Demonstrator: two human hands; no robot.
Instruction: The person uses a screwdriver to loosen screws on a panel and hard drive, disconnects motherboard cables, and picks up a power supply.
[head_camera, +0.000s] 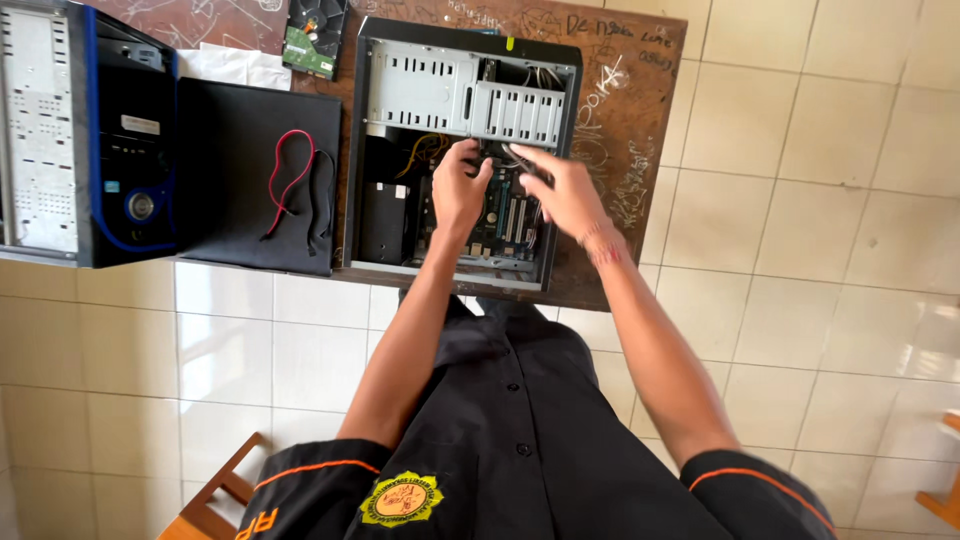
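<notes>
Both hands, left (458, 190) curled, right (560, 190) spread, reach into open computer case (372, 150) holding motherboard (497, 215).

second computer tower (90, 130), black side panel (230, 215), red cable (290, 180), hard drive (315, 35)

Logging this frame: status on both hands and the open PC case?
Left hand and right hand both inside open computer case, over the motherboard; grip unclear. Loose red and black cables lie on side panel, clear of hands.
</notes>
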